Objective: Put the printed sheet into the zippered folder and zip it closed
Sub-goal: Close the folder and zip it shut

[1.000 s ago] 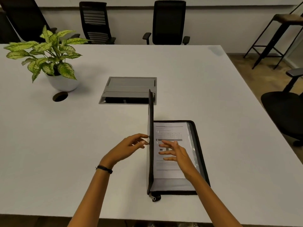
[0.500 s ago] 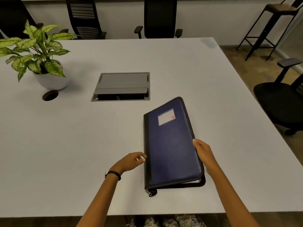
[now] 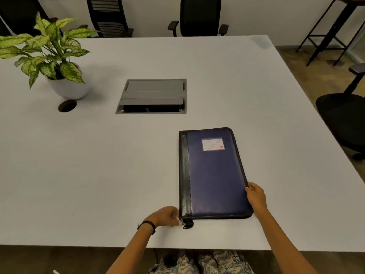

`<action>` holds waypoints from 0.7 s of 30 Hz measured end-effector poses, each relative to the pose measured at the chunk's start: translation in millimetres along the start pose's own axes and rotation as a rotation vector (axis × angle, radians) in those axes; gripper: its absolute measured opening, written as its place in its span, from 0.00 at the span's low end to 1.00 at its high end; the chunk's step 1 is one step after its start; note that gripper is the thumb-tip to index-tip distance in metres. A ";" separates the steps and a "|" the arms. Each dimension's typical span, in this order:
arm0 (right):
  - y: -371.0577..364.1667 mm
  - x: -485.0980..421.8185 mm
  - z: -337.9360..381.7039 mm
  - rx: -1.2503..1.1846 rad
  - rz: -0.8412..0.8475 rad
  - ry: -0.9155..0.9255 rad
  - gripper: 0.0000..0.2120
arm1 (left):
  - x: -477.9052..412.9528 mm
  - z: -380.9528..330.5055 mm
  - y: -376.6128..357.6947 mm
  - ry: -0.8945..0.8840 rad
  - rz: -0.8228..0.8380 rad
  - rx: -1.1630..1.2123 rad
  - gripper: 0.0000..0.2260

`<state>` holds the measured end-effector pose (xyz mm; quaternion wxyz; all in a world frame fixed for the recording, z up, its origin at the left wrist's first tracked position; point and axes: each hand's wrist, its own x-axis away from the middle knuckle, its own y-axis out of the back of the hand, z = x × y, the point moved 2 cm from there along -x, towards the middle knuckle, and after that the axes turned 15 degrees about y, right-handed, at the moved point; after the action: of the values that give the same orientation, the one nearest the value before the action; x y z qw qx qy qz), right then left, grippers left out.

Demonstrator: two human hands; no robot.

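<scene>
The zippered folder lies flat with its cover down on the white table; it is dark blue with a black spine strip and a white label near its top. The printed sheet is hidden inside it. My left hand is at the folder's near left corner, its fingers pinched on the metal zipper pull. My right hand grips the folder's right edge close to the near right corner, thumb on top of the cover.
A potted plant stands at the far left, with a round cable hole beside it. A grey cable box is sunk into the table's middle. Black office chairs line the far side and the right. The table's near edge is just below my hands.
The folder's cover, upright a second ago with the sheet showing, has swung down flat. My left hand moved to the near left corner onto the zipper pull; my right hand took the right edge.
</scene>
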<state>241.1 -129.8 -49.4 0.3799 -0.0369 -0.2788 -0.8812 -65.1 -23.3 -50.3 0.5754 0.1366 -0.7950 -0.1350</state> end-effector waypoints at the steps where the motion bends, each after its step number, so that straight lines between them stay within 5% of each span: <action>1: -0.6 1.8 -1.9 0.016 -0.008 0.002 0.15 | -0.6 0.3 -3.7 -0.001 0.006 0.016 0.09; 9: -13.1 33.4 6.4 0.224 -0.137 0.326 0.14 | 0.2 8.7 -18.6 -0.047 -0.010 0.166 0.09; 14: -55.3 65.3 27.3 0.228 0.192 0.588 0.12 | -0.6 10.7 -23.8 -0.062 -0.058 0.229 0.09; 21: -105.9 98.9 37.5 0.271 0.845 0.558 0.09 | 7.7 11.2 -21.2 -0.021 0.024 0.388 0.08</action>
<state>92.5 -115.6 -39.5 0.7634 0.1394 -0.2395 -0.5835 -76.8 -45.1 -54.7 0.5317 0.2340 -0.8135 0.0262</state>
